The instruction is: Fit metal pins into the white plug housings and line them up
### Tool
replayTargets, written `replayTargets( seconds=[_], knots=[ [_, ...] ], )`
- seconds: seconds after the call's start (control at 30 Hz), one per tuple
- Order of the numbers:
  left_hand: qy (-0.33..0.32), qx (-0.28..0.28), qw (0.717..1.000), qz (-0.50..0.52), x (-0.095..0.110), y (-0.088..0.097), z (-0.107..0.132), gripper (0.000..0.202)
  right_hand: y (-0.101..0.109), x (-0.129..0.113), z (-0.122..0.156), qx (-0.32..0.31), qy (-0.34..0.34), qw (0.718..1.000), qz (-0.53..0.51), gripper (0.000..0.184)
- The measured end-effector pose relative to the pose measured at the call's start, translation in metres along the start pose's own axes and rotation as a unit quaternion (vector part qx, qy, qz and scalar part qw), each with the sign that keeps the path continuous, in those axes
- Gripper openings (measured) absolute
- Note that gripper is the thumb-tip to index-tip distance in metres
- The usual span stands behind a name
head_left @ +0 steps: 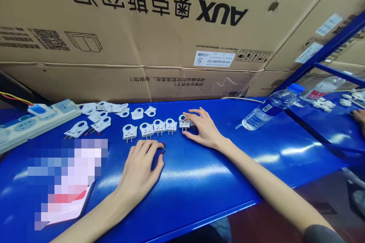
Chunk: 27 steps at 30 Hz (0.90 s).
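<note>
Several white plugs with ring handles and two metal pins line the blue table, among them one at the left end of the row (129, 132) and another further right (170, 125). My right hand (203, 129) has its thumb and forefinger around the white plug (184, 123) at the right of this row; a further plug is partly hidden under the fingers. Below the row, my left hand (142, 165) pinches a small metal piece with red ends (164, 148) between thumb and forefinger.
More white plugs and ring parts (104, 109) lie at the back left, beside a power strip (25, 125). A phone (75, 209) lies front left. A tilted water bottle (264, 110), large cardboard boxes (171, 34) and a blue metal frame (308, 69) stand around. Another person's hand (358, 117) shows at far right.
</note>
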<state>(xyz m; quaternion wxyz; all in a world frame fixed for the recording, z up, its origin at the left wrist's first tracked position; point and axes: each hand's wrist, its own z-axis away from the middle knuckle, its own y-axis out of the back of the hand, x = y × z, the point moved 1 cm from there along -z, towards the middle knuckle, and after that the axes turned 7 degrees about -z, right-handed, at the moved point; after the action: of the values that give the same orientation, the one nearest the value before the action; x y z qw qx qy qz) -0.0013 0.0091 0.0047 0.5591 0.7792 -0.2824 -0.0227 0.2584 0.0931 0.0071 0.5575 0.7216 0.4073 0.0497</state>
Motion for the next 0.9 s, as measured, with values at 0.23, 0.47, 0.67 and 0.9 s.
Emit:
replayTargets(
  seconds=[0.23,0.47,0.67,0.9],
  knots=[
    [-0.006,0.002,1.0,0.001,-0.001,-0.002,0.0,0.02,-0.003,0.0,0.0,-0.009,0.005,1.0,0.001,0.045],
    [-0.004,0.006,1.0,0.002,0.0,0.0,0.0,0.02,-0.002,-0.014,0.001,-0.028,0.03,0.999,0.034,0.048],
    [-0.006,0.011,1.0,0.001,0.001,0.0,0.0,0.018,-0.01,-0.029,0.005,-0.035,0.04,0.997,0.051,0.047],
    [-0.006,0.008,1.0,-0.004,0.0,-0.001,0.001,0.019,-0.009,-0.026,0.008,-0.007,-0.004,0.997,0.071,0.03]
  ],
)
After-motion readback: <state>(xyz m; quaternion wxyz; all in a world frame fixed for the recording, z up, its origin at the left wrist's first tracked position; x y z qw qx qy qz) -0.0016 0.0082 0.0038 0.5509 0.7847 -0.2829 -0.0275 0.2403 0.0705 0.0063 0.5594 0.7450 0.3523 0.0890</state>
